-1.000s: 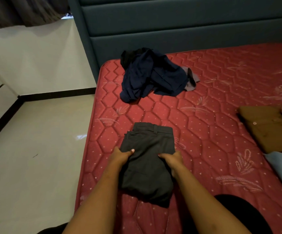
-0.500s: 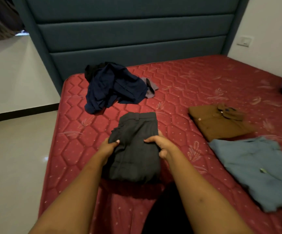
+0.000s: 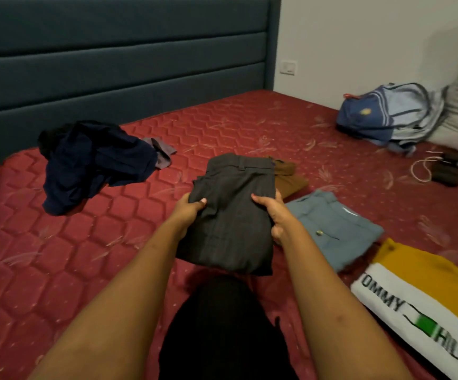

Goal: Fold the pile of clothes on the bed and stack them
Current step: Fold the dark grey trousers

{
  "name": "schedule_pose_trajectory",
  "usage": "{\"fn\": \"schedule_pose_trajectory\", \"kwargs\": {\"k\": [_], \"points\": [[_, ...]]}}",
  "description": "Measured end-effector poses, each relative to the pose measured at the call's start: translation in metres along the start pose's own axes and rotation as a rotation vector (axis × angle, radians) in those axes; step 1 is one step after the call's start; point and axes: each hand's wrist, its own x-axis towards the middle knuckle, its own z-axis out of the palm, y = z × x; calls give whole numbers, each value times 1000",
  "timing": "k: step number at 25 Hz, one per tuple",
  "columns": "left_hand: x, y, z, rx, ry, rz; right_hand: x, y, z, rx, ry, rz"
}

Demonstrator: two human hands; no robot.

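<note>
Left hand: grips the left edge of the folded dark grey trousers, thumb on top.
Right hand: grips their right edge.
Trousers: held above the red mattress, seemingly off it.
Beyond: brown folded garment, blue-grey one beside it.
Far left: unfolded navy pile.

a bedroom: mattress, padded headboard.

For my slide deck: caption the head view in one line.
Left hand and right hand grip folded grey trousers over a red mattress.
</note>
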Motion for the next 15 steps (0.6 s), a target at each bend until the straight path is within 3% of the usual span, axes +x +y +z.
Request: {"fn": "schedule_pose_trajectory", "kwargs": {"k": [8, 15], "points": [[-70, 27, 163, 83, -271, 43, -83, -44, -156, 21, 299, -180], [-203, 25, 323, 222, -721, 105, -216, -55, -340, 23, 639, -310]]}}
